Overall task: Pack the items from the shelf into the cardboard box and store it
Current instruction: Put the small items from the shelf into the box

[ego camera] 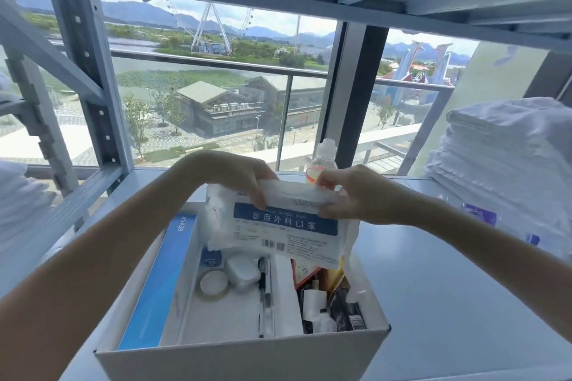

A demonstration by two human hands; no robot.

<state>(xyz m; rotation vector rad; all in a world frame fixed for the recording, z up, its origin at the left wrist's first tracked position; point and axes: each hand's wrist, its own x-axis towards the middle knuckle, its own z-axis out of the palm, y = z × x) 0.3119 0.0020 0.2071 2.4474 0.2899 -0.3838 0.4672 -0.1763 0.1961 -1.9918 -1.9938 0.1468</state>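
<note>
The left hand (235, 176) and right hand (349, 195) each pinch the top edge of a mask packet (278, 227), held over the far end of the open cardboard box (241, 359) on the shelf (448, 288).

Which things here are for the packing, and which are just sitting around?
For the packing:
- box
- mask pack, held over it by the left hand and right hand
- blue carton, tape roll and silver case, already inside
- probably the bottle behind

Just sitting, it seems:
- towel stack on the right
- purple packet beside it
- white pile on the left
</note>
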